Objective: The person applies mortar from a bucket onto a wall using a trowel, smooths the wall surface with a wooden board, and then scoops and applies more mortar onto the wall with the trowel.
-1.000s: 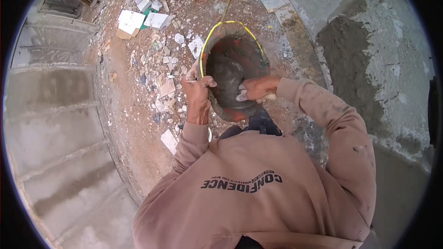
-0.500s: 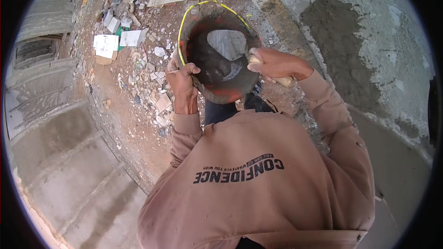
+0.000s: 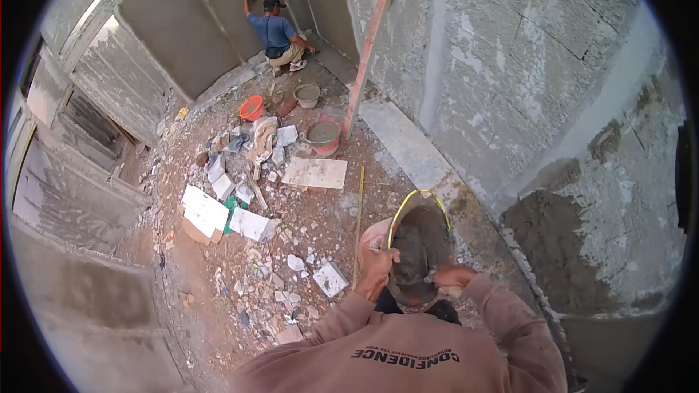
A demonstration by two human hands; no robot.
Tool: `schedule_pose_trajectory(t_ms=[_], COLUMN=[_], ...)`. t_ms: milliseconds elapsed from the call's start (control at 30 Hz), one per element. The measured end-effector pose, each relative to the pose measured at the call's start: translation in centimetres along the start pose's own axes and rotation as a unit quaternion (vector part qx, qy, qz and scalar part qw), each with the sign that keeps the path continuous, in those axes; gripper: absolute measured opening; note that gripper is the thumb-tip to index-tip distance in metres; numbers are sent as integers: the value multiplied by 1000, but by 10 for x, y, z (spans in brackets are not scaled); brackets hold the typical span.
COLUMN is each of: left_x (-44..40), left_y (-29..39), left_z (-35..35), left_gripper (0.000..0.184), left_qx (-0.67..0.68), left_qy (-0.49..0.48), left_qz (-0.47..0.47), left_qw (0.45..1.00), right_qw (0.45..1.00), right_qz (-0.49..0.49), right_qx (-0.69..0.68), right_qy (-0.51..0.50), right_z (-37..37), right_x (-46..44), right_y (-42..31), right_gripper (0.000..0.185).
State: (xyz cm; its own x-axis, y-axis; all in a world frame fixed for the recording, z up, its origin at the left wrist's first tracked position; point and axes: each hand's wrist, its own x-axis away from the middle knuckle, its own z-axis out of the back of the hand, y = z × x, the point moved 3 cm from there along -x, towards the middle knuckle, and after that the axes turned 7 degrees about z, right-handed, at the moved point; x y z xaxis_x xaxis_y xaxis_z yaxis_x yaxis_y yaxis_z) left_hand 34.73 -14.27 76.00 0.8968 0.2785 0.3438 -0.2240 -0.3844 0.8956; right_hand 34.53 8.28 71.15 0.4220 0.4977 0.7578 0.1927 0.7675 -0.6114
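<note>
A mortar-smeared bucket (image 3: 419,247) with a yellow handle (image 3: 397,217) tilts in front of my body, its opening facing up toward me. My left hand (image 3: 377,266) is closed on its left rim. Wet grey mortar (image 3: 421,236) coats the inside. At the right rim, my right hand (image 3: 453,276) is closed round the wooden handle of a trowel, whose blade I cannot make out now. Just behind the bucket, a pinkish rounded container (image 3: 375,233) is partly hidden by my left hand.
Rubble and white board pieces (image 3: 206,211) litter the ground to the left. Ahead stand a mortar-filled bucket (image 3: 322,135), a second bucket (image 3: 306,94) and an orange bucket (image 3: 251,108). A plank (image 3: 368,62) leans on the right wall. A co-worker (image 3: 278,36) crouches at the far wall.
My view has lifted, bringing the far wall and co-worker into sight. The bucket now appears lower and further right, still held. A pale pointed shape inside it no longer shows.
</note>
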Motion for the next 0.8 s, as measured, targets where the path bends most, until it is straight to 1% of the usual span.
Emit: schedule_pose_trajectory(t_ms=[67,100,167,200,233,300,367,400,467,500,567,600,667,700,733,767,800], left_x=[-30,-45,-60,-65,-70,-93,-122,-127,-146,-146,-162,-167,-178,-178,-187,-205,-186], left_y=[9,14,36,45,54,59,45,49,68,61,56,54,51,52,40,25,40], left_z=[2,3,-3,-9,-17,-29,-34,-43,-69,-75,-98,-108,-134,-152,-162,-166,-207], left_gripper=[26,22,20,21,22,25,31,34,40,43,50,54,63,63,65,69,73], left_qx=[-13,-20,-24,-44,-63,-90,-107,-93,-69,-82,-118,-117,-125,-125,-138,-234,-159], left_qy=[-23,-34,-57,-64,-73,-102,-141,-139,-138,-137,-158,-177,-244,-254,-259,-286,-308], left_qz=[15,22,37,39,40,30,14,16,10,18,21,27,65,58,75,83,55], left_qw=[1000,999,997,996,995,990,984,986,988,987,980,977,959,957,953,925,936], right_qw=[993,995,992,951,936,877,878,880,882,886,882,885,893,914,954,988,992], right_qz=[44,72,122,259,232,170,157,150,201,223,245,250,153,66,65,58,30], right_qx=[-97,-68,-14,120,199,350,363,369,376,372,367,358,286,272,234,78,-98], right_qy=[-45,-29,-5,120,176,281,269,259,201,166,163,159,312,295,175,118,69], right_z=[-5,7,30,49,67,105,110,110,123,120,150,165,200,217,221,209,198], right_x=[-19,-21,-3,-5,-9,-17,-71,-89,-96,-95,-70,-52,-24,-10,-31,-37,-42], right_y=[-26,-39,-72,-80,-90,-105,-71,-54,-43,-33,-42,-43,-40,-34,8,25,43], right_gripper=[33,33,33,29,29,34,35,35,37,38,36,35,32,29,29,23,22])
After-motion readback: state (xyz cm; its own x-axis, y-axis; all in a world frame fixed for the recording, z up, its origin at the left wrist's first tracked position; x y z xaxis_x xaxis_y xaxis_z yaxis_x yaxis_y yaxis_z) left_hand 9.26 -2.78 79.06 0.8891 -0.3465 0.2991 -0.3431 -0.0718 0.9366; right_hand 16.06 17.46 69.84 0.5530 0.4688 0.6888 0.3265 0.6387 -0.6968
